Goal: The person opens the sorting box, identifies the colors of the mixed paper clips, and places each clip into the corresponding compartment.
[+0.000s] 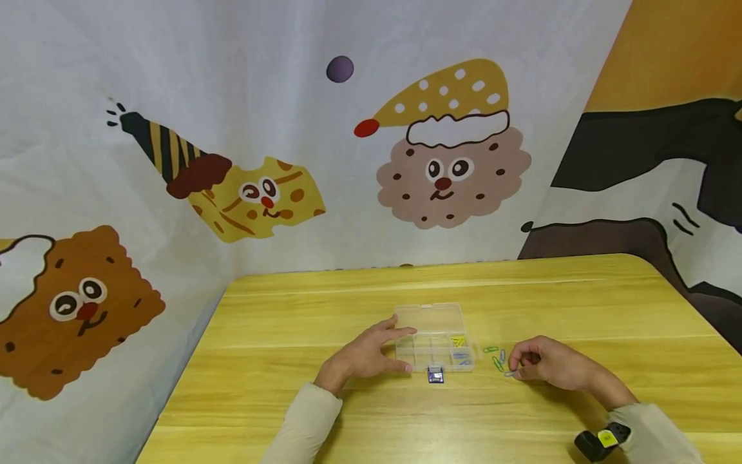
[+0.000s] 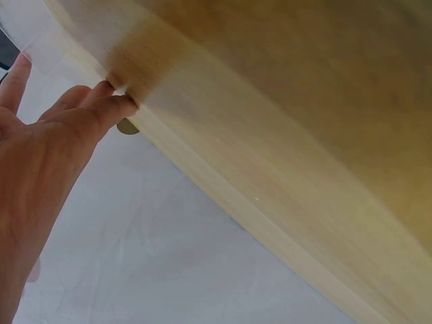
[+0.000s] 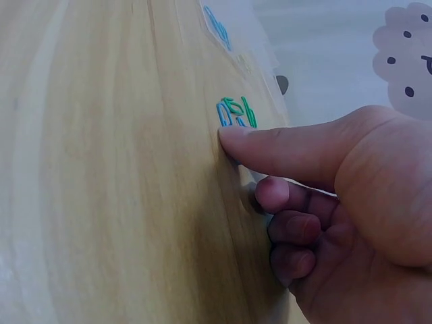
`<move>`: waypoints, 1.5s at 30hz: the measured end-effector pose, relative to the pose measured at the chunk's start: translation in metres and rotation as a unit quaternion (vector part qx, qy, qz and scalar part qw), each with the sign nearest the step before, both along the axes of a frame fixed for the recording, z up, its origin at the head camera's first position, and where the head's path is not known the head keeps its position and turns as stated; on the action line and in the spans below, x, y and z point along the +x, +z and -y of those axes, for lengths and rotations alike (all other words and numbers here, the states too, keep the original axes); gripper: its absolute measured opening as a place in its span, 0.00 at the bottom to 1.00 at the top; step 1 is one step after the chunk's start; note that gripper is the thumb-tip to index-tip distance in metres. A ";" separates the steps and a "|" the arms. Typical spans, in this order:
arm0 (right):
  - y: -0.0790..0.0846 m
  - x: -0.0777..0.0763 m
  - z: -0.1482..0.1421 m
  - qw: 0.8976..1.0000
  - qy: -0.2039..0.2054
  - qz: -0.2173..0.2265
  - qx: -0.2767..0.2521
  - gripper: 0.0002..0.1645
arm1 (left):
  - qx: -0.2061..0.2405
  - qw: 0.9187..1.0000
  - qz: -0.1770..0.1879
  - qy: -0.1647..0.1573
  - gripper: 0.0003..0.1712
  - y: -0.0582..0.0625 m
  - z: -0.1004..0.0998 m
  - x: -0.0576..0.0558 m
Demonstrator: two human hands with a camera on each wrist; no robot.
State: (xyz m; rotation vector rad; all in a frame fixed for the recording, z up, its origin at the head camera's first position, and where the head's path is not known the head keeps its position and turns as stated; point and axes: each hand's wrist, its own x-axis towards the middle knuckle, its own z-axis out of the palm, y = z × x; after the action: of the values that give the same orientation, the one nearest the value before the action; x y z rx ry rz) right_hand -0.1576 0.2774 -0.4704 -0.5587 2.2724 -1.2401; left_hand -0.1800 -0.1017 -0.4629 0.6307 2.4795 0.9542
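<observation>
A clear plastic box [image 1: 424, 368] with small compartments stands on the table, its lid [image 1: 429, 318] folded back. Yellow paper clips [image 1: 458, 341] fill a right-hand compartment at the rear; blue clips [image 1: 461, 356] lie in the one in front. My left hand [image 1: 365, 353] rests at the box's left side, fingers spread, thumb by the front edge and index over the hinge side. To the right of the box, my right hand [image 1: 551, 364] pinches a blue paper clip [image 1: 509, 374] at the tips of thumb and forefinger. Beside it lie green paper clips [image 1: 497, 364] and another blue clip [image 1: 502, 355].
A small dark blue tag [image 1: 436, 375] sits at the front of the box. The wooden table [image 1: 290, 309] meets a white cloth backdrop [image 1: 278, 77] with printed cartoon figures. A black device [image 1: 597, 443] is strapped at the right wrist.
</observation>
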 end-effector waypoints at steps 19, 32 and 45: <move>0.000 0.000 0.001 1.000 -0.007 0.021 -0.011 0.05 | -0.001 1.000 -0.001 -0.005 0.38 0.000 0.000 0.000; 0.001 0.001 0.000 1.000 0.004 0.014 -0.012 0.12 | -0.009 1.000 -0.003 -0.002 0.38 -0.001 0.000 0.000; 0.000 0.001 -0.003 1.000 0.008 0.008 -0.010 0.10 | -0.010 1.000 -0.010 -0.010 0.38 -0.002 0.000 -0.001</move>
State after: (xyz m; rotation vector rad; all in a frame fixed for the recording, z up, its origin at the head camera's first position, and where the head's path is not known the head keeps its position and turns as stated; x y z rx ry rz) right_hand -0.1564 0.2801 -0.4702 -0.5708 2.2396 -1.2571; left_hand -0.1809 -0.1018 -0.4644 0.6599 2.4926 0.9202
